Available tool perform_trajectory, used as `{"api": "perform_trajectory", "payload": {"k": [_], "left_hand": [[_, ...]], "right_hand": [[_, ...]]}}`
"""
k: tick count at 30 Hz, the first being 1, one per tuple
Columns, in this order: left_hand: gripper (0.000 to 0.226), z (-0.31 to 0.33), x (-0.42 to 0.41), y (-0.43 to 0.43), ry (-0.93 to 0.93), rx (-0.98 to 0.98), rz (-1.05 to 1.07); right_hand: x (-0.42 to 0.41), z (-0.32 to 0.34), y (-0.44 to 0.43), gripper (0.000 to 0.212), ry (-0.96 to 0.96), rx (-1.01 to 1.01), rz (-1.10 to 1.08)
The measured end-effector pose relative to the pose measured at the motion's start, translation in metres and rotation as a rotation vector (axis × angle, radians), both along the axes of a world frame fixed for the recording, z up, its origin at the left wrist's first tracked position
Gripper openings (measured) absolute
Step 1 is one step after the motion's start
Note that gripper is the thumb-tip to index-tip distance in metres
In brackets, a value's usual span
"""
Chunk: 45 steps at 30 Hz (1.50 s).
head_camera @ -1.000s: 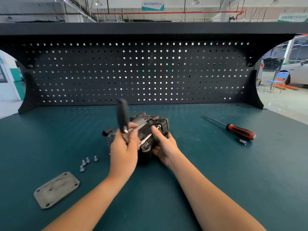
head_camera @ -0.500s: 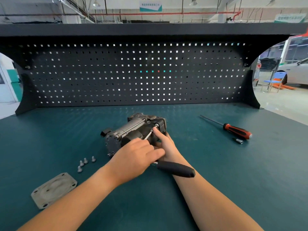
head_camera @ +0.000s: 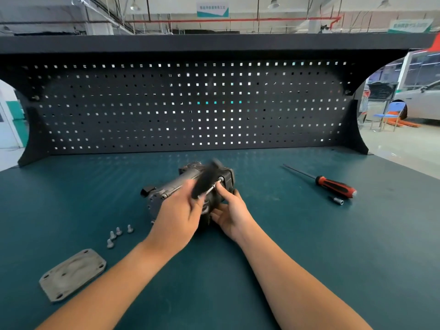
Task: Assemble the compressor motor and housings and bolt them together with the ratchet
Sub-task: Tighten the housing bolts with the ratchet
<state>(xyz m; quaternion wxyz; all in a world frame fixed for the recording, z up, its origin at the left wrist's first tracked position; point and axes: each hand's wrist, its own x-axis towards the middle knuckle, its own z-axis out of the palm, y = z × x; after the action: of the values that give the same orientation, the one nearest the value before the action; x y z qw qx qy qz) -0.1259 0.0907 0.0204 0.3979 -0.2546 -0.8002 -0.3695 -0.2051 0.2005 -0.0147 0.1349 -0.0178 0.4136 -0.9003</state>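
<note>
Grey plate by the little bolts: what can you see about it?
The grey plate is a flat, dull, metal-looking rectangle with rounded corners, a hole at each corner and a raised middle. It lies on the blue-green bench, front left, near four loose bolts, touching only the bench.

The left grip is holding the blurred black ratchet onto the compressor, which the right grip is clasping on the counter. Four loose bolts are lying at its 8 o'clock, a screwdriver at 3.
</note>
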Motion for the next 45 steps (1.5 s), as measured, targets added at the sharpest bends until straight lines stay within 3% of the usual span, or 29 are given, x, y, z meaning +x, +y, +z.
{"api": "perform_trajectory", "payload": {"k": [2,4,7,9,13,16,17,18,20,23,25,27,28,29,30,31,33,35,36,37,38,39,41,43,45], "left_hand": [[0.022,0.003,-0.004,-0.012,0.230,-0.586,0.018],[0.024,0.007,-0.007,-0.015,0.397,-0.935,0.060],[0.023,0.010,-0.009,-0.019,0.381,-0.894,0.023],[0.024,0.004,-0.005,-0.019,0.216,-0.619,-0.024],[0.017,-0.005,0.000,0.003,-0.109,0.280,0.039],[0.019,0.004,-0.012,0.010,-0.308,1.082,-0.025],[0.019,0.006,-0.013,0.013,-0.348,1.246,-0.068],[0.019,0.006,-0.012,0.014,-0.352,1.276,-0.062],[0.020,0.002,-0.009,0.017,-0.278,1.058,0.020],[0.023,-0.004,-0.004,0.011,-0.151,0.531,-0.001],[0.026,-0.001,-0.001,0.001,-0.022,0.005,-0.051],[0.027,0.002,-0.006,-0.009,0.268,-0.652,0.001],[0.025,0.002,-0.009,-0.012,0.414,-0.895,0.058],[0.024,0.001,-0.010,-0.012,0.442,-0.987,0.075],[0.025,0.000,-0.010,-0.012,0.400,-0.955,0.065],[0.026,0.001,-0.005,-0.008,0.239,-0.745,0.006],[0.022,0.000,0.000,0.002,-0.088,-0.033,-0.040],[0.019,0.002,-0.007,0.013,-0.258,0.655,0.006],[0.021,0.003,-0.010,0.015,-0.290,0.898,0.011],[0.021,0.003,-0.014,0.013,-0.294,1.008,0.008],[0.021,0.003,-0.015,0.009,-0.272,0.957,0.023],[0.019,0.001,-0.015,0.004,-0.201,0.771,0.044],[0.012,-0.005,-0.009,-0.004,0.026,0.170,0.044],[0.021,-0.006,-0.009,-0.012,0.332,-0.505,0.054],[0.022,-0.003,-0.015,-0.017,0.576,-0.925,0.147]], "right_hand": [[-0.001,-0.002,0.001,0.074,-0.031,0.014,-0.007],[-0.002,-0.003,0.003,0.084,-0.051,0.029,0.010],[-0.002,-0.003,0.001,0.095,-0.053,0.038,-0.010],[-0.002,-0.002,-0.005,0.094,-0.025,0.059,-0.044],[-0.007,-0.002,-0.011,0.054,0.021,0.099,-0.067],[-0.007,-0.003,-0.010,0.064,0.022,0.079,-0.051],[-0.007,-0.003,-0.010,0.071,0.018,0.077,-0.045],[-0.007,-0.003,-0.010,0.079,0.015,0.071,-0.038],[-0.009,-0.005,-0.010,0.089,0.012,0.061,-0.031],[-0.007,-0.007,-0.007,0.091,0.002,0.038,-0.031],[-0.007,-0.006,-0.006,0.092,0.000,0.037,-0.035],[-0.006,-0.004,-0.003,0.098,-0.023,0.073,-0.039],[-0.006,-0.004,-0.001,0.099,-0.032,0.095,-0.039],[-0.006,-0.005,0.000,0.099,-0.038,0.109,-0.044],[-0.005,-0.005,0.001,0.099,-0.035,0.107,-0.048],[-0.004,-0.005,0.000,0.099,-0.024,0.091,-0.054],[-0.005,-0.004,-0.004,0.100,-0.021,0.063,-0.049],[-0.006,-0.003,-0.005,0.102,-0.037,0.043,-0.035],[-0.006,-0.004,-0.005,0.103,-0.042,0.041,-0.038],[-0.007,-0.005,-0.005,0.104,-0.045,0.044,-0.042],[-0.007,-0.005,-0.005,0.104,-0.048,0.047,-0.042],[-0.007,-0.005,-0.005,0.105,-0.051,0.050,-0.043],[-0.007,-0.005,-0.004,0.103,-0.055,0.064,-0.047],[-0.007,-0.003,-0.002,0.103,-0.065,0.084,-0.047],[-0.007,-0.005,0.000,0.104,-0.066,0.112,-0.045]]}}
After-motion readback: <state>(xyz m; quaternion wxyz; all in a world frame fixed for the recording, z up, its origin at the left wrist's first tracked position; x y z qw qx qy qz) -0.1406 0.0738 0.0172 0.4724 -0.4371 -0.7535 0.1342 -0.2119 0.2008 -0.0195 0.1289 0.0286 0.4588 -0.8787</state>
